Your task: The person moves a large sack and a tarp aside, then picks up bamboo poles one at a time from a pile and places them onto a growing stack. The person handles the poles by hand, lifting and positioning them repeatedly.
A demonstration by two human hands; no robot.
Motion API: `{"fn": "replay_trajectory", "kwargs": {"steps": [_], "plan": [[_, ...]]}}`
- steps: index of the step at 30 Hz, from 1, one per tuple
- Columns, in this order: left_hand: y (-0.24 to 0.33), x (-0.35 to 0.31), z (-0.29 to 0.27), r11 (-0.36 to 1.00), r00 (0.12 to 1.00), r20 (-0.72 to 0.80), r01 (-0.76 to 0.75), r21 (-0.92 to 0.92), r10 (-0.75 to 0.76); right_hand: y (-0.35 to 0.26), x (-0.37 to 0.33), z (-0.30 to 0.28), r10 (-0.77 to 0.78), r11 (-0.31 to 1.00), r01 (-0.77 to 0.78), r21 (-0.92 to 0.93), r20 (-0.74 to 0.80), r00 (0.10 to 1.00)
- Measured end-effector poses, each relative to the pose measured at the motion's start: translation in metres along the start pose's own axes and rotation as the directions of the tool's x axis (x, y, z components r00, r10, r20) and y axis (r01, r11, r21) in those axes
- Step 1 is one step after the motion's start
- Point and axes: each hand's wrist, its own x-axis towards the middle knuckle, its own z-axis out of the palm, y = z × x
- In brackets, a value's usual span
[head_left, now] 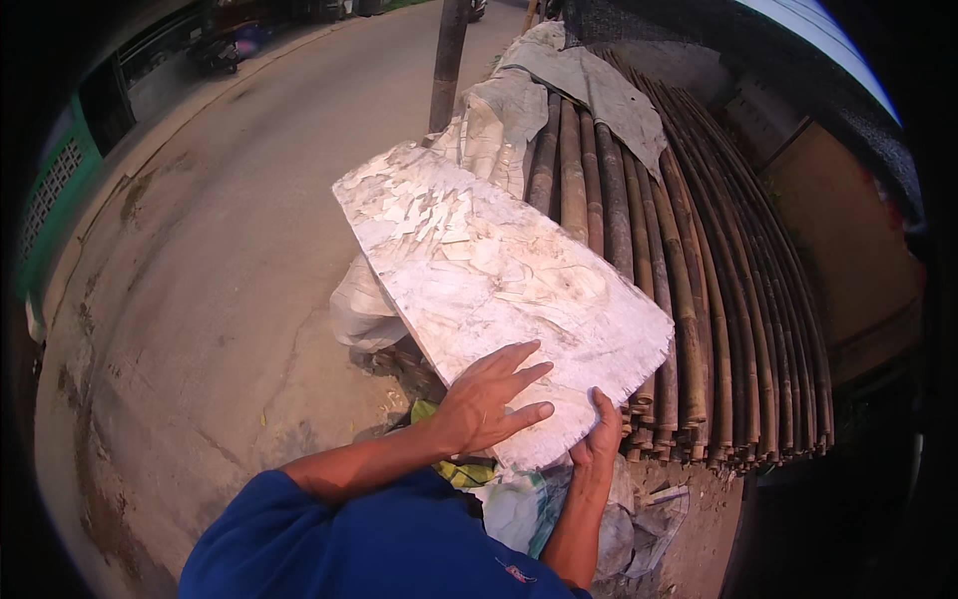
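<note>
A white, rectangular board (499,262) with a flaking, dirt-stained face and a ragged right edge lies slantwise before me. My left hand (487,399) rests on its near left part, fingers spread and palm down. At the near right corner my right hand (599,429) grips the board, thumb on top; its other fingers are hidden beneath. The board's far part overlaps a stack of bamboo poles (689,299) and a pale sheet (489,120) draped over them. Whether it rests on them I cannot tell.
A dark upright post (448,65) stands beyond the board, next to the paved road (220,220) on the left. Crumpled plastic sacks (514,509) lie close to my body. A brown panel (843,240) stands right of the poles. Parked motorbikes (215,52) are at the far left.
</note>
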Motion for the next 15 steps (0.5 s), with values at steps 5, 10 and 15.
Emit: {"fn": "replay_trajectory", "kwargs": {"steps": [5, 10, 15], "plan": [[-0.12, -0.007, -0.004, 0.554, 0.248, -0.575, 0.702, -0.448, -0.779, -0.05, -0.087, -0.111, -0.009, 1.0, 0.014, 0.017, -0.306, 0.952], [-0.142, 0.003, 0.015, 0.054, 0.371, -0.003, 0.126, -0.991, -0.928, -0.089, -0.165, -0.168, -0.111, 0.99, 0.041, -0.136, -0.565, 0.817], [-0.104, 0.034, 0.012, 0.269, 0.298, -0.217, 0.144, -0.952, -0.929, -0.074, -0.201, -0.159, -0.25, 0.967, 0.233, -0.103, -0.566, 0.786]]}}
